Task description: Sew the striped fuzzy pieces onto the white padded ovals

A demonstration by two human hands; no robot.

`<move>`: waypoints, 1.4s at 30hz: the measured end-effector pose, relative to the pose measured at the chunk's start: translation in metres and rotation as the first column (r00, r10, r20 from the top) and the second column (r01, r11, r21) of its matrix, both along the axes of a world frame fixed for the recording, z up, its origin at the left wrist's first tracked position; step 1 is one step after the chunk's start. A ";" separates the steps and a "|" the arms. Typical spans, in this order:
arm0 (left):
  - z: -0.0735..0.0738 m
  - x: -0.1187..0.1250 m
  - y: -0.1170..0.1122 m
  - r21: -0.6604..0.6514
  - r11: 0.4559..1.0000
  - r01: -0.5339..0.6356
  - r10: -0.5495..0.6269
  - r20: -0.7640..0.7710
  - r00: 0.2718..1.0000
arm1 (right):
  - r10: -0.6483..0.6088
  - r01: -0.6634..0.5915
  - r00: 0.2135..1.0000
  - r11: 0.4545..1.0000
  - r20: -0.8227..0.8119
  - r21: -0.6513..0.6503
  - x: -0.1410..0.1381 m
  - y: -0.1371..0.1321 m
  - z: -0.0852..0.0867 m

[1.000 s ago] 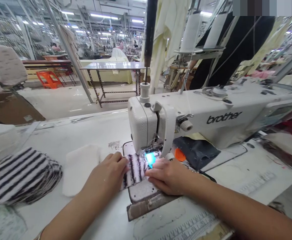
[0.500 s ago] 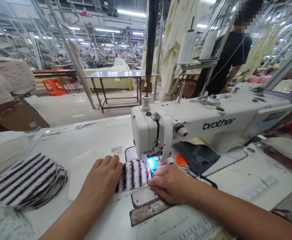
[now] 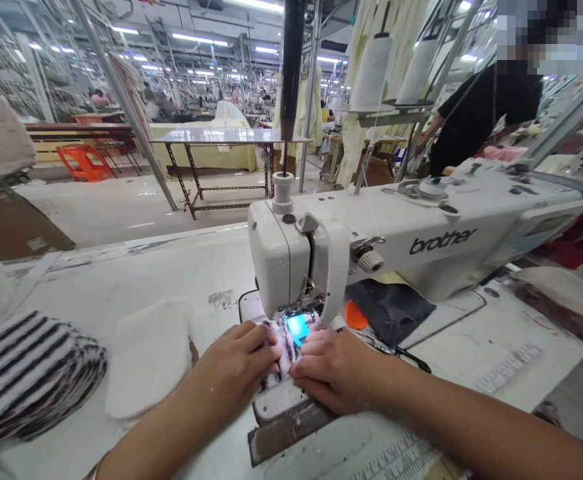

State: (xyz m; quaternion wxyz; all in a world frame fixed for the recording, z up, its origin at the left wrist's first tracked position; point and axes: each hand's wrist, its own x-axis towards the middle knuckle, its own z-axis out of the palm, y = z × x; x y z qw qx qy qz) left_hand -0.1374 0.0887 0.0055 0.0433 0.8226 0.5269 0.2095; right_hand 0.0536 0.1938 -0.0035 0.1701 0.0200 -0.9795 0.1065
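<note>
A striped black-and-white fabric piece (image 3: 285, 352) lies at the needle area of the white sewing machine (image 3: 284, 257), mostly covered by my fingers. My left hand (image 3: 241, 360) is closed on its left part, fingers bent over the cloth. On the right, my right hand (image 3: 328, 367) pinches its edge, fingertips close to the presser foot. A bright blue patch (image 3: 297, 328) shows under the machine's lamp between my hands; whether it is cloth or a label I cannot tell.
To the left lie a white fabric piece (image 3: 146, 363) and a stack of striped pieces (image 3: 36, 377). An orange object (image 3: 356, 316) and dark cloth (image 3: 394, 310) sit beneath the machine arm. Thread cones (image 3: 371, 73) stand behind. A person in black (image 3: 488, 110) leans at the right.
My left hand has slid right, closer to the needle, its fingers now more bent over the striped fabric. My right hand stays beside the presser foot. The person behind has bent over. The view has shifted.
</note>
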 end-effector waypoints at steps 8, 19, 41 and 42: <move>-0.006 -0.004 -0.001 0.075 0.997 0.035 -0.037 0.026 0.999 | -0.110 0.108 0.993 0.993 -0.052 -0.039 0.001 -0.002 -0.001; -0.018 0.009 -0.001 -0.022 0.985 -0.169 0.170 0.193 0.966 | -0.227 0.218 0.965 0.973 0.133 0.075 -0.004 -0.003 -0.002; -0.007 0.020 -0.010 -0.150 0.963 -0.223 0.224 -0.011 0.975 | -0.259 0.287 0.949 0.946 -0.182 0.149 0.001 0.014 0.000; -0.007 0.019 -0.010 -0.148 0.966 -0.212 0.215 0.006 0.977 | -0.263 0.291 0.949 0.943 -0.175 0.159 0.002 0.014 0.000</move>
